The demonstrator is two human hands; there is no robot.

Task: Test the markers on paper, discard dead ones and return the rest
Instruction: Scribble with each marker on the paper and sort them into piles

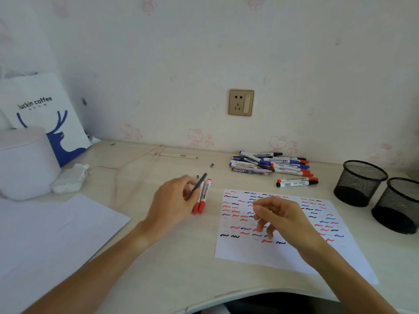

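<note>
Markers (271,164) lie heaped at the back of the desk (158,257) near the wall, blue, red and black caps jumbled together, with two more (297,181) lying side by side just in front of the heap. Your left hand (174,200) is closed around a thin dark pen (199,185), pinched between thumb and fingers with its tip angled up and away from you. Right beside that hand, two red-capped markers (203,197) lie together on the desk, touching each other; whether your fingers touch them, I cannot tell. Your right hand (278,217) hovers over the test paper (244,252) with fingers loosely curled and nothing in it, fingertips pointing down toward the squiggles. That sheet is already crowded with rows of red, blue and black wavy marks. Over on your right, two black mesh pen cups (381,193) stand close together near the desk's edge. A small dark cap (212,165) lies alone between your left hand and the heap. To your left there's a blank white sheet (45,234), a wad of tissue (70,180) and a coffee-shop bag (45,114) leaning by the wall.
</note>
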